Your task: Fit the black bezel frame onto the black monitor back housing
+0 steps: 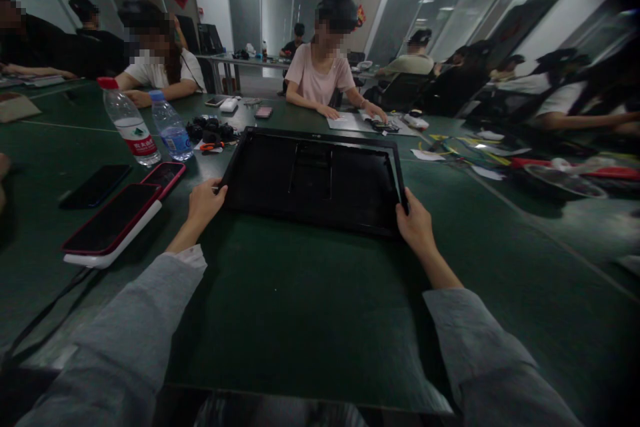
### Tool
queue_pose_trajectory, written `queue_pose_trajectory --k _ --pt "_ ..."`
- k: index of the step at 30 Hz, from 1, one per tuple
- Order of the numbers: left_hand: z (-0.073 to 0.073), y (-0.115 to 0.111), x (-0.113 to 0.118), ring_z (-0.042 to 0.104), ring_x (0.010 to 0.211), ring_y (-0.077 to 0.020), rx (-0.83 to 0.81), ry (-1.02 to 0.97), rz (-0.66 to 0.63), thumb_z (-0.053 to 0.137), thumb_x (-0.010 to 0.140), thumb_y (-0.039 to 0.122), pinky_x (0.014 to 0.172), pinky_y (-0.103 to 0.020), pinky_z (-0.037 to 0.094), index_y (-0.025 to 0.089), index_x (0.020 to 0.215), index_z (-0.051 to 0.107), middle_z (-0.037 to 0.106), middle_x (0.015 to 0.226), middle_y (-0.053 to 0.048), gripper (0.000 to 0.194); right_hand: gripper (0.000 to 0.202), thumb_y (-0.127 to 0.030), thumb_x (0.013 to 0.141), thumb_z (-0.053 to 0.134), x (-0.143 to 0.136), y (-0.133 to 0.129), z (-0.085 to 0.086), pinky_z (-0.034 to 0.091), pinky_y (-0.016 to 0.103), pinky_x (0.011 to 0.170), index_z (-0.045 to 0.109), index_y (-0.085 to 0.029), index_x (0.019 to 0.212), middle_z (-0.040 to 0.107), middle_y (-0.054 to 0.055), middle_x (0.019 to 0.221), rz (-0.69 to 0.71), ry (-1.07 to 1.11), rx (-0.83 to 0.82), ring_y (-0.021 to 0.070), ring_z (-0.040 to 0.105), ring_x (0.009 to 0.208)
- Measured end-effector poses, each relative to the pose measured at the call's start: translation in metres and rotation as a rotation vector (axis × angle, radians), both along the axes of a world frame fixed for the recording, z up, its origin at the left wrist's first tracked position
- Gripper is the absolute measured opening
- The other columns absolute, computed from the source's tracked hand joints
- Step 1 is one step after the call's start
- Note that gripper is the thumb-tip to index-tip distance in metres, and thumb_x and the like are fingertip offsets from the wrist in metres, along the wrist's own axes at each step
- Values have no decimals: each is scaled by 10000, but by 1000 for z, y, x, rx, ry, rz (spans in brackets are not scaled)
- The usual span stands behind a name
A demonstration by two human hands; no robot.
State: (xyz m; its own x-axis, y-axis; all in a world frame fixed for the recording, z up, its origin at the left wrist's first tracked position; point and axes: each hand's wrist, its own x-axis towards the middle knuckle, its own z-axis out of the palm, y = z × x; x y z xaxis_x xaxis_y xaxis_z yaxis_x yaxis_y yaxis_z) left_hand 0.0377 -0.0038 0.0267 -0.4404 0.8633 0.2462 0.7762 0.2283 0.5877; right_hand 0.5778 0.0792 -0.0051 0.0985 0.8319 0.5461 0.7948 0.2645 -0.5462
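Note:
Between my hands is a black monitor casing [265, 170], a wide shallow shell with a raised rim and two upright ridges near its middle. Its long sides run left to right, close to the green table surface; whether it rests there or is slightly lifted I cannot tell. My left hand [204, 203] grips the left short side, thumb over the rim. On the opposite side, my right hand [417, 223] is closed around the right edge, with the thumb on top. Fingers under the casing are partly hidden.
Left of the casing stand a red-capped bottle [131, 127] and a blue-capped bottle [171, 128], near several phones, one a red-edged phone [117, 217]. Orange-handled scissors [213, 146] lie behind. A co-worker [325, 77] sits opposite. Cables [450, 145] and a bowl [565, 180] are at right.

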Motion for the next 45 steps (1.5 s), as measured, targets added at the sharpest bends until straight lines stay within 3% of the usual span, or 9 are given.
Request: queue_pose_trajectory --k 10,15,21,27,33,38,42,45 --pt "3 -3 0 768 1161 -329 -14 -3 -24 644 973 295 1053 -426 552 129 1336 766 805 1261 -172 417 606 -344 918 547 4 1 -8 506 605 1191 666 -183 1489 729 159 1404 7 7 -47 359 685 1321" --pt "-11 7 -8 759 1172 -297 -27 -132 -33 666 979 348 1033 -390 567 116 1375 744 794 1299 -173 465 638 -377 891 604 11 9 -18 491 604 1212 654 -188 1497 704 145 1459 42 98 -61 350 659 1373" --pt "-22 13 -12 765 1133 -302 30 -159 -43 632 1008 471 1024 -399 570 136 1286 797 818 1223 -158 466 734 -391 894 615 22 18 -29 506 579 1202 536 -202 1599 640 132 1554 202 309 -152 318 605 1452" --pt "-18 13 -12 756 1169 -307 -21 -98 -48 623 1011 464 1023 -389 563 110 1337 761 800 1258 -187 500 737 -402 898 622 24 22 -32 400 605 1278 545 -151 1587 578 177 1608 113 212 -115 350 557 1496" --pt "-15 15 -15 747 1187 -306 -79 -129 -27 605 1001 444 1014 -394 565 144 1460 681 783 1302 -177 553 742 -480 927 627 23 19 -28 426 614 1262 547 -157 1591 593 189 1589 101 158 -136 366 576 1476" --pt "-10 11 -20 744 1161 -342 -114 -74 -11 577 987 596 1012 -420 560 117 1281 763 784 1258 -206 592 711 -503 936 601 22 11 -21 521 603 1179 595 -147 1552 691 203 1455 56 78 -137 383 691 1321" --pt "-6 7 -21 741 1130 -379 -200 0 6 502 984 708 990 -453 558 161 1088 794 802 1161 -201 628 646 -485 941 569 21 8 -18 559 635 1089 641 -146 1486 767 205 1265 2 16 -117 394 748 1162" --pt "-4 4 -17 738 1125 -399 -221 43 27 477 983 724 974 -468 559 192 1013 783 808 1078 -192 615 622 -486 947 556 20 8 -17 560 623 1081 637 -165 1474 764 192 1277 21 22 -114 381 744 1163"
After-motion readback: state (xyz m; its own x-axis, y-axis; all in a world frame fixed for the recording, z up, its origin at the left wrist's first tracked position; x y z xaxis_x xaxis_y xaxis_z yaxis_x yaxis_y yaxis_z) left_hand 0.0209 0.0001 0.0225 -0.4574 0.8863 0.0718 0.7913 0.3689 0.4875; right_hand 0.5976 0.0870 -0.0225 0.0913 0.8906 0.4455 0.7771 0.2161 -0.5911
